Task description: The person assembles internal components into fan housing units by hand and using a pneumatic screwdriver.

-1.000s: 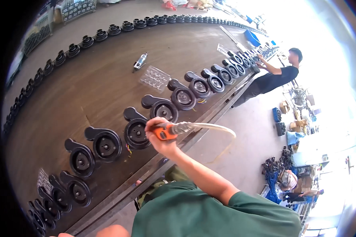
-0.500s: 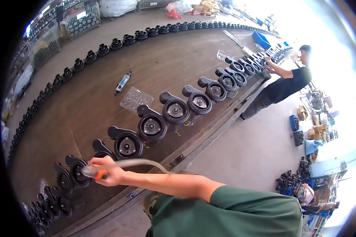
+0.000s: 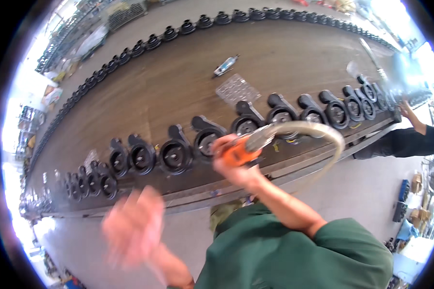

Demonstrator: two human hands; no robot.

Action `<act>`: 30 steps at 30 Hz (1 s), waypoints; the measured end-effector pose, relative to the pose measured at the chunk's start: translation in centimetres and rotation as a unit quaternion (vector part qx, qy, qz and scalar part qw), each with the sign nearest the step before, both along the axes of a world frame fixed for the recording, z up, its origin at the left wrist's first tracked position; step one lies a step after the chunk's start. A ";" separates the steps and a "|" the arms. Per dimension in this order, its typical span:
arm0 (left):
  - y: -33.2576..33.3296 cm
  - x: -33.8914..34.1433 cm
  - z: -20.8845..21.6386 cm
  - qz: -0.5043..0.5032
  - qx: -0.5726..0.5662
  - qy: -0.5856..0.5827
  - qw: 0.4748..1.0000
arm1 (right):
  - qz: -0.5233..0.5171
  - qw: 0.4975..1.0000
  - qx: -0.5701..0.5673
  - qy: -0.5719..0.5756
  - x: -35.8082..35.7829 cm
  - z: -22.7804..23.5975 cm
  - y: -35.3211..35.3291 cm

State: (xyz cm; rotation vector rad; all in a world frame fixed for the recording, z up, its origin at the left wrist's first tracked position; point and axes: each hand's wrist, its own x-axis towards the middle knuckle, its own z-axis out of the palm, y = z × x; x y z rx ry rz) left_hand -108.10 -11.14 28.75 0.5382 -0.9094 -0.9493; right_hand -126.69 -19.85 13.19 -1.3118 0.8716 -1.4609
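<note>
My right hand (image 3: 236,161) grips an orange air tool (image 3: 241,151) with a pale hose (image 3: 323,132) looping off to the right. It hovers over the near edge of a long brown workbench (image 3: 178,86), just in front of a row of black round pump housings (image 3: 176,154). My left hand (image 3: 132,229) is raised below the bench edge, blurred, fingers spread and holding nothing.
A second row of black parts (image 3: 154,41) lines the bench's far edge. A small blue-grey tool (image 3: 225,65) and a clear plastic tray (image 3: 237,89) lie mid-bench. Another person's arm (image 3: 412,120) reaches to the bench at the right. Boxes and parts sit on the floor at right.
My right hand with the orange tool has swung from the left part of the row back toward the middle. My left hand has come up into view, moving fast.
</note>
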 end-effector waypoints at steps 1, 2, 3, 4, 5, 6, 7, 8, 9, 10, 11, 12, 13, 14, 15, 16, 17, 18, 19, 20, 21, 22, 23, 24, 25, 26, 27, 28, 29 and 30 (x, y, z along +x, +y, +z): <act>-2.7 1.8 -3.6 0.114 -0.009 -0.334 0.936 | -0.001 0.999 0.048 -0.017 -1.5 -0.8 0.2; -4.8 2.4 -5.0 0.048 0.271 -0.329 0.903 | 0.033 0.987 0.150 -0.048 -3.0 -0.9 0.3; -7.3 3.2 -8.1 0.026 0.202 -0.510 0.836 | -0.022 0.992 0.114 -0.056 -3.3 -1.9 0.3; -8.7 4.7 -12.4 0.053 0.115 -0.659 0.742 | -0.029 0.992 0.101 -0.065 -3.5 -1.3 0.4; -9.6 5.0 -15.0 0.041 0.109 -0.698 0.707 | -0.018 0.989 0.130 -0.064 -3.9 -0.8 0.5; -10.2 4.6 -16.5 0.022 0.097 -0.735 0.671 | -0.022 0.989 0.120 -0.085 -4.1 -1.0 0.4; -10.6 3.8 -17.4 0.016 0.079 -0.747 0.660 | -0.030 0.986 0.128 -0.100 -4.3 -1.0 0.6; -11.0 3.4 -18.0 0.010 0.061 -0.758 0.649 | -0.038 0.983 0.135 -0.115 -4.3 -0.9 0.7; -11.3 3.4 -18.2 -0.012 0.069 -0.776 0.627 | -0.029 0.986 0.145 -0.083 -4.3 -1.2 0.9; -11.7 3.2 -18.5 -0.018 0.060 -0.780 0.622 | -0.035 0.986 0.145 -0.078 -4.3 -1.3 1.0; -12.1 3.2 -18.6 -0.022 0.053 -0.784 0.618 | -0.038 0.986 0.145 -0.072 -4.0 -1.4 0.9; -12.4 3.2 -18.9 -0.026 0.046 -0.788 0.614 | -0.041 0.986 0.145 -0.067 -3.6 -1.6 0.7; -12.9 3.1 -18.9 -0.034 0.037 -0.796 0.603 | -0.049 0.987 0.136 -0.065 -3.1 -1.8 0.5; -13.3 3.1 -18.8 -0.038 0.027 -0.796 0.603 | -0.055 0.985 0.152 -0.065 -2.7 -1.3 0.4; -13.3 3.0 -18.4 -0.041 0.033 -0.779 0.624 | -0.054 0.984 0.157 -0.063 -2.4 -1.3 0.4; -13.5 3.0 -17.9 -0.039 0.039 -0.763 0.644 | -0.051 0.984 0.159 -0.062 -2.2 -1.3 0.1; -13.4 3.2 -17.5 -0.029 0.042 -0.772 0.634 | -0.045 0.983 0.163 -0.072 -2.0 -1.5 -0.1; -13.2 3.2 -17.7 -0.031 0.045 -0.772 0.634 | -0.047 0.984 0.158 -0.070 -1.9 -1.6 -0.3; -13.0 3.3 -17.7 -0.032 0.049 -0.773 0.632 | -0.048 0.985 0.152 -0.070 -1.7 -1.7 -0.7; -12.7 3.4 -17.7 -0.032 0.053 -0.774 0.630 | -0.049 0.986 0.146 -0.070 -1.5 -1.7 -1.0; -12.2 3.3 -18.2 -0.023 0.039 -0.778 0.626 | -0.045 0.985 0.147 -0.083 -1.4 -1.6 -1.3; -12.1 3.2 -18.0 -0.026 0.037 -0.780 0.624 | -0.046 0.984 0.147 -0.090 -1.0 -1.2 -1.7; -12.1 3.0 -17.6 -0.029 0.036 -0.782 0.621 | -0.039 0.985 0.142 -0.088 -0.9 -1.2 -2.1; -12.0 2.9 -17.4 -0.031 0.034 -0.784 0.619 | -0.032 0.986 0.137 -0.085 -0.9 -1.2 -2.4; -12.1 2.8 -17.6 -0.023 0.040 -0.788 0.614 | -0.029 0.988 0.129 -0.081 -0.7 -1.0 -2.7; -12.2 2.7 -17.7 -0.022 0.048 -0.787 0.614 | -0.026 0.989 0.122 -0.077 -0.4 -0.9 -3.0; -12.3 2.4 -17.7 -0.022 0.057 -0.787 0.614 | -0.023 0.990 0.114 -0.073 -0.2 -0.8 -3.4; -12.3 2.2 -17.8 -0.022 0.066 -0.786 0.614 | -0.016 0.991 0.115 -0.070 0.0 -0.7 -3.8; -12.1 1.8 -17.8 -0.004 0.078 -0.788 0.611 | -0.008 0.991 0.115 -0.066 0.2 -0.7 -4.2; -11.9 1.4 -17.8 0.014 0.089 -0.789 0.608 | 0.000 0.991 0.115 -0.063 0.3 -0.7 -4.6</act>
